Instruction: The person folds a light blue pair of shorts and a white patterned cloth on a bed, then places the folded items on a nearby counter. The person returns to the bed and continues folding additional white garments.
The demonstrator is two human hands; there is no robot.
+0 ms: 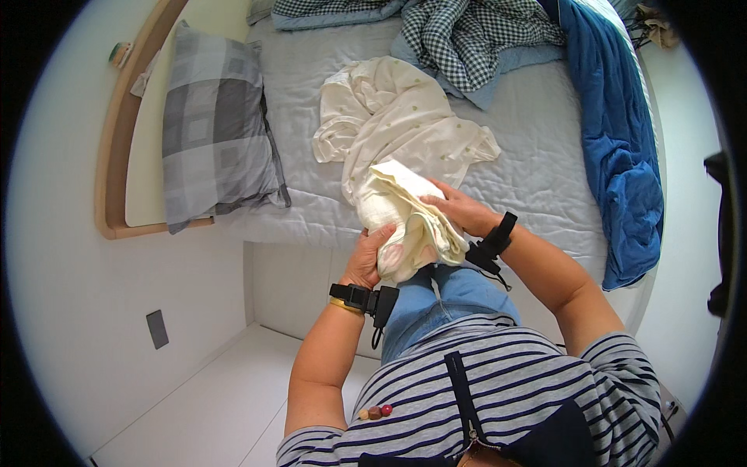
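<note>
A folded pale-yellow cloth (402, 216) with pinkish patches is held between both my hands in front of my lap. My left hand (369, 254) grips its lower left side, thumb on top. On its right side, my right hand (464, 211) clasps the layered edge, with some fingers hidden behind the fabric. Just beyond the bundle, a cream cloth with small green motifs (402, 119) lies crumpled on the grey quilted bed cover (525, 146). The folded cloth overlaps the near part of it in my view.
A grey checked pillow (216, 128) rests at the bed's left, against the wooden-framed headboard recess (114, 175). A checked quilt with blue edging (467, 41) is bunched at the far side. Blue bedding (610, 146) hangs along the right edge. A wall plate (157, 329) is at left.
</note>
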